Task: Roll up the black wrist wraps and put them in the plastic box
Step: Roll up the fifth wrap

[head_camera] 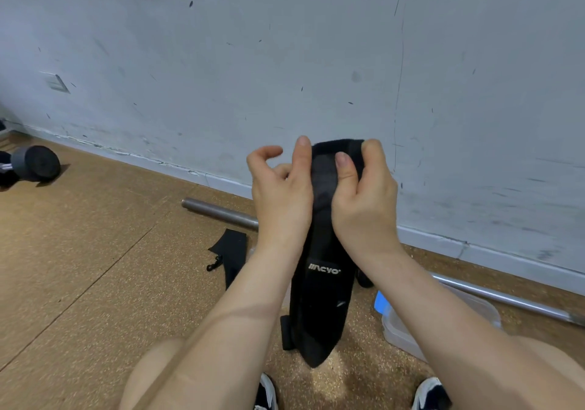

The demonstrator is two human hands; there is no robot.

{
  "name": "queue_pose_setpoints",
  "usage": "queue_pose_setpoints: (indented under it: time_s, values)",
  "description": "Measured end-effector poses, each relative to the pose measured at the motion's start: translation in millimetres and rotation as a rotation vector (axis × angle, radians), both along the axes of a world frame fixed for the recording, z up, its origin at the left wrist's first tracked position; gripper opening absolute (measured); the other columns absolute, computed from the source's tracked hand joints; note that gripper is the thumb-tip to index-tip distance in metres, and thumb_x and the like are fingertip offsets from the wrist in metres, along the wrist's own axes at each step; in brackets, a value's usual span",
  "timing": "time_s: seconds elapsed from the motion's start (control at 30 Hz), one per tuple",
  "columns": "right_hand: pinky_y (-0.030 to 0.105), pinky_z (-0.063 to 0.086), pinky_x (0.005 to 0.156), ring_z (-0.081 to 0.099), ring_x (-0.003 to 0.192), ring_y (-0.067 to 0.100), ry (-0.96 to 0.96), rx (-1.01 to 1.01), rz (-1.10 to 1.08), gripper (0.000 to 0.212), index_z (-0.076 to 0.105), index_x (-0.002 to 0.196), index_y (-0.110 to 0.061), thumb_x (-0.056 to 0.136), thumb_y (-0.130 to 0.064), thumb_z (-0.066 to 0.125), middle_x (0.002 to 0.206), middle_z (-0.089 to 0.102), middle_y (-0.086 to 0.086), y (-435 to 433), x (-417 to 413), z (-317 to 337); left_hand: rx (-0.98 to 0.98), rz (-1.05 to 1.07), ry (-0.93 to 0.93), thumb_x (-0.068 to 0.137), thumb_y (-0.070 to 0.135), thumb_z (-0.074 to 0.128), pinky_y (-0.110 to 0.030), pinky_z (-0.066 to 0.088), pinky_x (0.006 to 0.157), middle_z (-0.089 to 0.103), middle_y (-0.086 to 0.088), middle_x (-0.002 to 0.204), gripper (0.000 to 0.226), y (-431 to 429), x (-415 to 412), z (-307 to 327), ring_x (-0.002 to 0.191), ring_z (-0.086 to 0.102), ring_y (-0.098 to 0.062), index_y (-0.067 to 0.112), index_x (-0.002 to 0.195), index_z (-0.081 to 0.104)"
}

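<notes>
- Black woven wrist wrap hangs limp above the floor, held by its top end.
- Right hand pinches that top. Left hand lays its thumb on the edge with fingers curled clear; I cannot tell if it grips.
- It looks light and floppy, so roll tightly from the pinched end.
- Plastic box waits on the floor near the wall edge.

This was a gym or home workout room. A dumbbell lay at nine o'clock on the speckled cork-coloured floor, a steel barbell bar ran along the foot of the scuffed pale wall toward four o'clock, and a black wrist wrap hung at centre.
</notes>
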State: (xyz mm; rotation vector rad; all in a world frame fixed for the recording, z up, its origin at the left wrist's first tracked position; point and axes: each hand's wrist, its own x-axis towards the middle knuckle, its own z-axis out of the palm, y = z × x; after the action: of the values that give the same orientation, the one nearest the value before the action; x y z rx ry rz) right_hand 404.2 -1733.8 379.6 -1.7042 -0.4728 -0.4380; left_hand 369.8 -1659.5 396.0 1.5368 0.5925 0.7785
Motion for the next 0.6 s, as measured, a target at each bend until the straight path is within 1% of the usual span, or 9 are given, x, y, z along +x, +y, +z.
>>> queue_pose_setpoints:
  time_s: [0.1,0.13,0.2,0.27,0.37,0.4,0.47,0.5,0.6]
  values:
    - [0.025,0.028,0.052,0.039,0.053,0.001,-0.004,0.009,-0.022,0.023,0.036,0.082,-0.012,0.101,-0.015,0.05,0.059,0.037,-0.01,-4,8,1,-0.082,-0.149,0.153,0.081,0.072,0.057,-0.031,0.053,0.082,0.071,0.002,0.091,0.06,9,-2,0,0.086,0.067,-0.01,0.017,0.104,0.064]
    - [0.025,0.029,0.053,0.04,0.054,0.001,0.011,0.004,-0.024,0.023,0.037,0.082,-0.013,0.101,-0.017,0.05,0.06,0.039,-0.01,-5,10,1,-0.081,-0.236,0.167,0.081,0.071,0.059,-0.036,0.056,0.085,0.074,-0.002,0.094,0.06,9,-3,-3,0.091,0.07,-0.015,0.015,0.1,0.069]
    - [0.025,0.034,0.057,0.043,0.056,0.002,0.099,0.005,0.004,0.023,0.041,0.081,-0.015,0.102,-0.022,0.049,0.063,0.045,-0.01,-5,11,0,-0.017,-0.3,0.126,0.09,0.052,0.064,-0.04,0.058,0.081,0.076,-0.003,0.089,0.039,4,-6,-6,0.087,0.072,-0.018,0.014,0.094,0.072]
    - [0.028,0.043,0.065,0.05,0.066,0.004,0.26,0.01,0.107,0.024,0.049,0.086,-0.014,0.103,-0.032,0.048,0.072,0.055,-0.007,-3,9,0,0.098,-0.206,0.048,0.095,0.039,0.063,-0.042,0.058,0.078,0.075,-0.001,0.084,0.026,3,-5,-8,0.083,0.072,-0.018,0.015,0.09,0.071]
    - [0.033,0.053,0.087,0.066,0.095,0.007,0.524,-0.048,0.42,0.034,0.056,0.111,-0.02,0.097,-0.05,0.051,0.102,0.068,-0.006,-6,7,-2,0.166,-0.042,-0.049,0.097,0.034,0.06,-0.037,0.055,0.074,0.072,0.001,0.079,0.025,8,1,-8,0.077,0.068,-0.013,0.013,0.086,0.067]
    - [0.035,0.054,0.092,0.068,0.101,0.009,0.608,-0.032,0.542,0.037,0.055,0.118,-0.022,0.096,-0.051,0.053,0.11,0.07,-0.004,-9,7,-2,0.154,-0.015,-0.07,0.097,0.034,0.06,-0.037,0.054,0.072,0.07,-0.001,0.078,0.028,12,3,-9,0.075,0.066,-0.013,0.01,0.085,0.065]
    - [0.035,0.056,0.092,0.07,0.105,0.016,0.704,0.038,0.734,0.035,0.054,0.127,-0.019,0.097,-0.035,0.058,0.117,0.071,0.002,-15,7,-1,0.101,0.013,-0.105,0.098,0.036,0.059,-0.04,0.052,0.07,0.066,-0.006,0.075,0.035,18,3,-10,0.07,0.062,-0.015,0.005,0.082,0.06]
    - [0.034,0.057,0.091,0.07,0.105,0.018,0.687,0.044,0.775,0.033,0.055,0.129,-0.017,0.098,-0.024,0.059,0.118,0.071,0.005,-17,7,-1,0.07,0.022,-0.106,0.098,0.037,0.058,-0.04,0.051,0.068,0.063,-0.006,0.073,0.037,21,3,-9,0.068,0.06,-0.016,0.005,0.08,0.058]
    - [0.04,0.058,0.09,0.071,0.102,0.022,0.525,0.05,0.61,0.025,0.062,0.121,-0.015,0.097,-0.007,0.058,0.112,0.073,0.008,-14,9,-6,-0.164,-0.134,-0.018,0.1,0.043,0.054,-0.038,0.055,0.072,0.07,-0.004,0.08,0.038,27,2,-2,0.074,0.067,-0.017,0.009,0.085,0.064]
